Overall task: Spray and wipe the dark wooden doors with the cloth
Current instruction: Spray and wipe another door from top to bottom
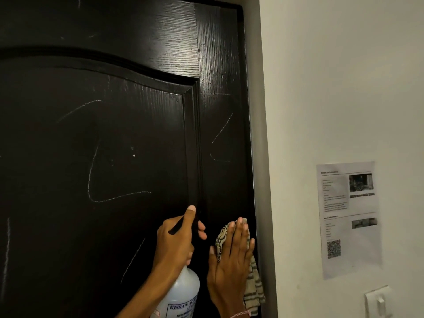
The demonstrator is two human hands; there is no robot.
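Note:
A dark wooden door (114, 134) with white chalk-like scribbles fills the left and middle of the view. My left hand (176, 239) grips the black trigger head of a translucent white spray bottle (181, 292), held upright close to the door. My right hand (231, 262) lies flat with fingers spread, pressing a striped beige cloth (253, 285) against the door's right stile near its edge. The cloth hangs down below my palm.
A grey door frame (260, 157) runs down the right side of the door. On the white wall (344, 88) hangs a printed paper sheet (348, 216) with a QR code. A white wall hook (378, 301) sits below it.

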